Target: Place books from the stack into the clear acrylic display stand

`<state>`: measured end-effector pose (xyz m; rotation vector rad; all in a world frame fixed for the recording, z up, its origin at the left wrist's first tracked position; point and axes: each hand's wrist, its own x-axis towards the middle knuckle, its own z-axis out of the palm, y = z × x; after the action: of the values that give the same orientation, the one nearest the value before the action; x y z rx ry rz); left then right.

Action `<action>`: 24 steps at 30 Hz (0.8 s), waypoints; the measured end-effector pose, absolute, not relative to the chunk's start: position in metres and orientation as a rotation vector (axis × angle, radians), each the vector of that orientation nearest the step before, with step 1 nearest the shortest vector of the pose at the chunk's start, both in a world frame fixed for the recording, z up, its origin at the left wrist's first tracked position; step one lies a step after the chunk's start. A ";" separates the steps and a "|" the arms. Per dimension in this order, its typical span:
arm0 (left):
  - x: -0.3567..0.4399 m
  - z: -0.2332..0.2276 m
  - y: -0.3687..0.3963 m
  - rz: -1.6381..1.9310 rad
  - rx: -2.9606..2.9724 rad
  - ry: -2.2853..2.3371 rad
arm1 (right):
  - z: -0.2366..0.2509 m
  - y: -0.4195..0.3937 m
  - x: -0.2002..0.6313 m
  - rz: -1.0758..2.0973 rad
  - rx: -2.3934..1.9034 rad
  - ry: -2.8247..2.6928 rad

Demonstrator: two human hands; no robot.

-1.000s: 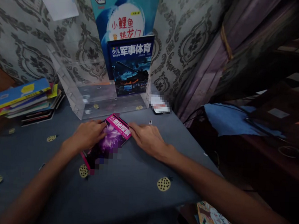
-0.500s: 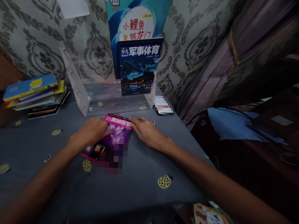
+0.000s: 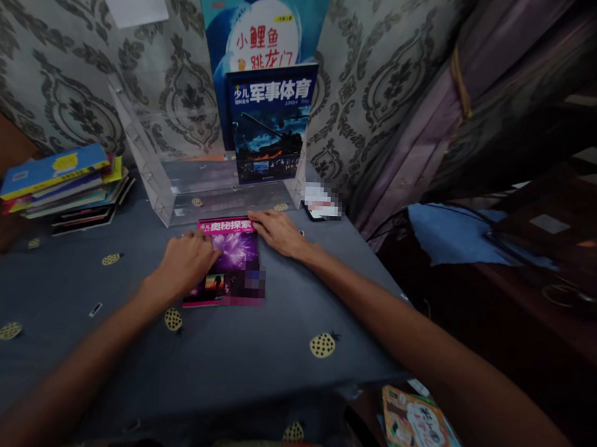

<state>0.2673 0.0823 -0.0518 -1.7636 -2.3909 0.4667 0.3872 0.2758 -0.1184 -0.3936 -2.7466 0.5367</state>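
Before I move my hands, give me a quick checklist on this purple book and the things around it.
1. Left hand on the purple book: ok, at its left side, thumb over the cover.
2. Right hand on the book: ok, fingers at its top right corner.
3. Firm grip by either hand: cannot tell.
4. Gap between the book and the clear stand: cannot tell, its top edge lies right by the stand's front.
5. Tank-cover book standing in the stand: ok, in front of the teal book.
6. Book stack away from the left hand: ok, well apart.
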 end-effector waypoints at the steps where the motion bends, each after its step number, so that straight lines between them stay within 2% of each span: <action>1: 0.273 -0.053 0.079 0.450 -1.815 -2.338 | -0.120 0.276 0.387 0.534 -0.396 -2.745; 8: 0.289 -0.074 0.051 0.059 -2.343 -1.933 | -0.127 0.276 0.385 0.397 -0.397 -2.753; 16: 0.287 -0.097 0.045 -0.161 -2.242 -1.717 | -0.132 0.271 0.390 0.341 -0.333 -2.731; 24: 0.289 -0.107 0.041 -0.235 -2.213 -1.608 | -0.137 0.247 0.426 0.526 -0.243 -2.647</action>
<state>0.2895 0.0410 -0.1074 -2.2128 -1.6082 -0.2355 0.4258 0.2469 -0.1367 -0.2435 -2.6469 0.5260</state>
